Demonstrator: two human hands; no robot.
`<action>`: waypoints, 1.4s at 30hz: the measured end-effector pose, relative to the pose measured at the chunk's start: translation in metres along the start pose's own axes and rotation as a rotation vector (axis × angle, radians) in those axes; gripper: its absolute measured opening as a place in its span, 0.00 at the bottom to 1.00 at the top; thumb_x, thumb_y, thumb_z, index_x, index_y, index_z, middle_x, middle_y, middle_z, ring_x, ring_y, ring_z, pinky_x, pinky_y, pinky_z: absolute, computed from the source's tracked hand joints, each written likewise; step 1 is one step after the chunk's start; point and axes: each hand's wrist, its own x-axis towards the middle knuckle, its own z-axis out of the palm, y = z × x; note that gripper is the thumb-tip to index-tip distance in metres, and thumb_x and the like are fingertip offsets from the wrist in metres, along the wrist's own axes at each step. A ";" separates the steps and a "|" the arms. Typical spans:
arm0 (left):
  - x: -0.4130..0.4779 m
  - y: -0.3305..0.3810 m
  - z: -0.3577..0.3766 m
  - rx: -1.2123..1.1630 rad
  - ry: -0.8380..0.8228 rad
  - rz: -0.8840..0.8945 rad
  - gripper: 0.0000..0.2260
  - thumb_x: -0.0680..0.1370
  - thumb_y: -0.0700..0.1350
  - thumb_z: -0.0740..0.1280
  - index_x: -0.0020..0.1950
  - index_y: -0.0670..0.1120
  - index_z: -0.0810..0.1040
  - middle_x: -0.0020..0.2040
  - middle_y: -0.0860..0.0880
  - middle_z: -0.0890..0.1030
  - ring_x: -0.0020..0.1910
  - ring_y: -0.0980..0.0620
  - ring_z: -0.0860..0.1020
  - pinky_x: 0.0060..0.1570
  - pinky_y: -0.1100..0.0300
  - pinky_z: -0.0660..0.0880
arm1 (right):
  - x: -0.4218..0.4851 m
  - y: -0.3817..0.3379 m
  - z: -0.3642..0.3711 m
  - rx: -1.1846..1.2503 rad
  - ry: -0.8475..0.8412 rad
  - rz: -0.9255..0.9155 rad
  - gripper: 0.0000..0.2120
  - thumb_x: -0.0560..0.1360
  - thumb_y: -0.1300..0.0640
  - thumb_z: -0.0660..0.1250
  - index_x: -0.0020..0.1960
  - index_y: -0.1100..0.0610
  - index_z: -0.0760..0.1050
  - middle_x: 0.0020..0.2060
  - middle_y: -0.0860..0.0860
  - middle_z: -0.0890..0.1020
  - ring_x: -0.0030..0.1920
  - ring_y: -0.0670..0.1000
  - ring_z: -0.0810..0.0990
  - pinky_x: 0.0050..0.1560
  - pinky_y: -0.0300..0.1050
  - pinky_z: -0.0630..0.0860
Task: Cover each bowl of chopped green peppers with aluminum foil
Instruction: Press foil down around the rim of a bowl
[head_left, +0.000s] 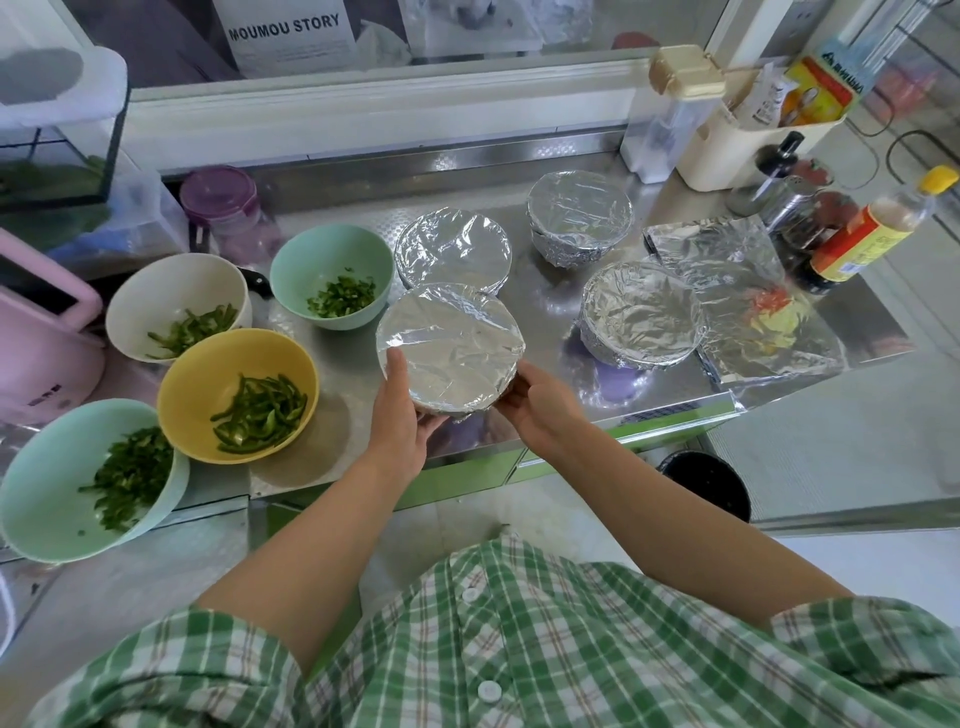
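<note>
I hold a foil-covered bowl (451, 349) above the front of the steel counter, tilted toward me. My left hand (399, 415) grips its left rim, thumb on the foil. My right hand (540, 410) clasps its lower right side. Three other foil-covered bowls stand behind: one (453, 249) just beyond the held bowl, one (581, 214) at the back, one (642, 318) at the right. Open bowls of chopped green peppers sit at the left: a mint one (291, 260), a white one (135, 306), a yellow one (192, 379) and a large mint one (31, 483). Loose foil sheets (737, 291) lie at the right.
A pink appliance (41, 338) and a purple-lidded jar (221, 200) stand at the left. Sauce bottles (862, 234), a shaker and a cream caddy (727, 145) crowd the back right. A black bin (711, 483) sits on the floor below the steel counter's front edge (649, 421).
</note>
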 end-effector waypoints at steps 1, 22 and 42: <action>0.000 0.000 0.000 0.005 0.000 -0.006 0.18 0.81 0.62 0.59 0.65 0.52 0.70 0.54 0.51 0.79 0.52 0.51 0.79 0.47 0.54 0.79 | 0.000 0.001 0.000 -0.009 0.006 0.002 0.09 0.80 0.67 0.58 0.44 0.65 0.75 0.29 0.55 0.74 0.32 0.50 0.72 0.35 0.40 0.79; 0.014 -0.024 0.011 0.302 -0.018 -0.217 0.17 0.81 0.60 0.62 0.57 0.46 0.74 0.46 0.50 0.76 0.43 0.53 0.73 0.45 0.59 0.72 | 0.021 -0.003 -0.059 -0.311 0.149 0.031 0.10 0.81 0.64 0.55 0.46 0.62 0.74 0.40 0.57 0.76 0.36 0.51 0.76 0.41 0.43 0.77; 0.035 -0.028 0.042 0.453 -0.217 -0.176 0.20 0.84 0.57 0.57 0.72 0.49 0.66 0.57 0.46 0.78 0.49 0.49 0.79 0.60 0.48 0.74 | 0.027 -0.044 -0.096 -0.116 0.270 -0.084 0.06 0.81 0.60 0.58 0.48 0.58 0.72 0.43 0.54 0.76 0.40 0.50 0.77 0.39 0.43 0.75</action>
